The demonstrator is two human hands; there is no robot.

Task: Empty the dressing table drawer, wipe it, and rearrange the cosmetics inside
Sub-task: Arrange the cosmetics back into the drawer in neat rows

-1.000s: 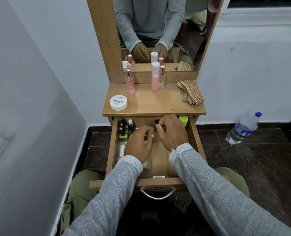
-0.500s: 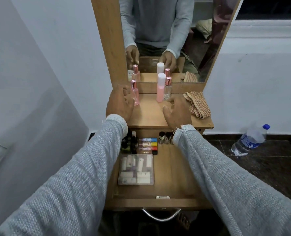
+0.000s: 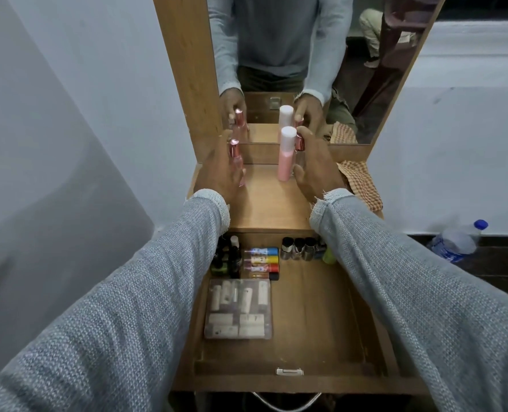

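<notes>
Cosmetics sit in two places: some inside the open drawer (image 3: 315,331) beneath both forearms, some on the tabletop (image 3: 264,203) where the hands are. Both arms reach forward in grey knit sleeves, stretched over the drawer to the back of the tabletop by the mirror (image 3: 306,55).

The left hand (image 3: 223,171) is seen from the back, fingers curved around the small pink spray bottle (image 3: 235,156), whose rose cap stands above the fingers; the mirror shows those fingers wrapped on it. The right hand (image 3: 315,168) curls around the clear bottle with a rose cap (image 3: 299,144), thumb low toward the wrist side and fingers up near the cap. Just left of that hand, touching or nearly so, stands the tall pink bottle with a white cap (image 3: 285,156). A checked cloth (image 3: 359,182) lies right of the right wrist.

Below the wrists, along the drawer's far edge, are dark small bottles (image 3: 229,258), coloured tubes (image 3: 261,261) stacked on their sides, and dark-capped metallic vials (image 3: 298,248). Nearer the elbows lies a clear case of pale sticks (image 3: 237,307). On the floor far right lies a water bottle (image 3: 455,242).
</notes>
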